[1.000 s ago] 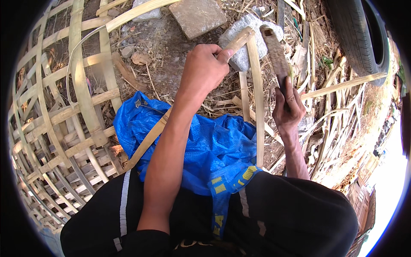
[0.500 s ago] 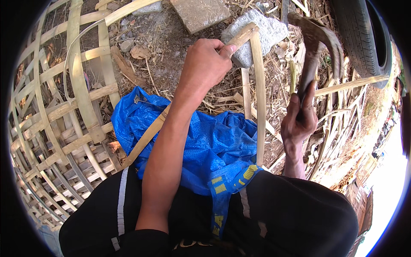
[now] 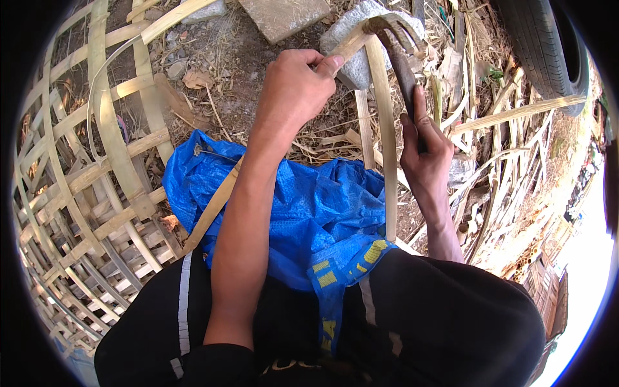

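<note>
My left hand point(image 3: 293, 90) is closed, pinching a flat bamboo strip point(image 3: 352, 42) between thumb and fingers. That strip lies across a grey stone point(image 3: 353, 69). At its far end it meets another length of bamboo point(image 3: 386, 135) that runs down toward my right knee; whether the two are one bent piece I cannot tell. My right hand point(image 3: 429, 138) grips the handle of a claw hammer point(image 3: 400, 61). The hammer's head is against or just above the strip's far end over the stone, its claw pointing right.
A blue plastic sheet point(image 3: 316, 200) lies between my knees, with a bamboo strip point(image 3: 216, 203) across it. Woven bamboo lattice point(image 3: 119, 161) stands at the left. A flat slab point(image 3: 284, 16) lies beyond my left hand, a tyre point(image 3: 545, 51) at the far right. Bamboo scraps litter the ground.
My right hand has swung the hammer left, bringing its head from the right side over to the strip's end on the stone. My left hand keeps its pinch on the strip; the view has shifted slightly.
</note>
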Available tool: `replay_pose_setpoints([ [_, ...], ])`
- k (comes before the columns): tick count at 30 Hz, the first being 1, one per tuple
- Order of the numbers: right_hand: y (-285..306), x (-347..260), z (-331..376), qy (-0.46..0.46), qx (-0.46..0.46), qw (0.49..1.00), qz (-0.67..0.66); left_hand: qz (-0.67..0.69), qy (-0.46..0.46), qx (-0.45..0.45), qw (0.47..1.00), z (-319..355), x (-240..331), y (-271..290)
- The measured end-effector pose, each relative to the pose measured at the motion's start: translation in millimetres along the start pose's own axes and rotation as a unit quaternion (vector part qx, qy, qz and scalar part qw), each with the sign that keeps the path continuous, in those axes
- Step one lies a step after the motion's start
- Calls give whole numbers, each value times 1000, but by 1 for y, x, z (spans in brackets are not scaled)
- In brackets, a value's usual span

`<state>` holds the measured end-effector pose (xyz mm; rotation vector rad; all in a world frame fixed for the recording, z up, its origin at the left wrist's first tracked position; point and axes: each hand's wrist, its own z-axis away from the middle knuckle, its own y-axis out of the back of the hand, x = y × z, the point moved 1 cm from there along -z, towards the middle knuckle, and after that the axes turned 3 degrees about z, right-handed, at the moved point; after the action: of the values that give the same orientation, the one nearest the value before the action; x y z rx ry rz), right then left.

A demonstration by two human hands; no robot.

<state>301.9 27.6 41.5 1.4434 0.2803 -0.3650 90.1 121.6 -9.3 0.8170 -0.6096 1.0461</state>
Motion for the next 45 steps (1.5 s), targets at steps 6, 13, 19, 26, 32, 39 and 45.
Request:
replay_pose_setpoints([
  [6,10,5,16,-94,12,983,-160,-26,-35,-12,999,-9,-7,0],
  [13,14,43,57,-208,45,952,-220,-4,-1,-33,999,7,19,-5],
  [19,4,63,78,-304,23,923,-235,-11,-32,-8,999,9,21,-3],
  [26,23,75,86,-166,162,973,-17,-216,-117,41,969,-10,14,-23],
  [32,2,1,96,-259,-34,939,-224,-282,-129,30,950,-22,31,-21],
  [39,2,-9,110,-189,84,930,-304,-283,-161,69,943,1,54,-20],
  [45,6,0,102,-283,-31,885,-368,-340,-157,62,925,-7,49,-29],
])
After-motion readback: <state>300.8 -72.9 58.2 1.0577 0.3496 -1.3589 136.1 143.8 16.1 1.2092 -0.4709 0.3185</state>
